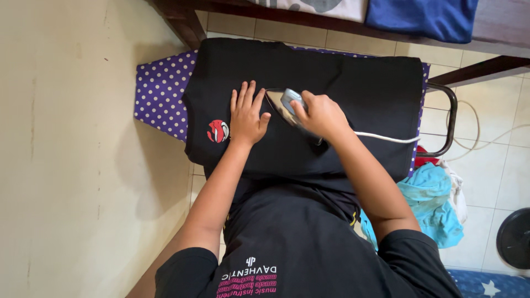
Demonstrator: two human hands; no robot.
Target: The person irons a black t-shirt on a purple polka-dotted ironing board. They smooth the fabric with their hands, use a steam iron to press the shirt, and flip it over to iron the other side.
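Note:
A black garment (331, 77) with a small red and white emblem (217, 131) lies spread over an ironing board with a purple polka-dot cover (160, 94). My left hand (246, 117) rests flat on the cloth, fingers apart, just right of the emblem. My right hand (320, 115) grips the handle of an electric iron (282, 104), whose soleplate sits on the garment beside my left hand's thumb. The iron's white cord (386, 138) trails off to the right across the cloth.
A cream wall (66, 154) runs along the left. The board's dark metal end frame (450, 118) sticks out at right, above a heap of turquoise clothes (433, 204) on the tiled floor. Blue fabric (422, 16) lies on a wooden bench behind. A dark round object (514, 238) sits at the right edge.

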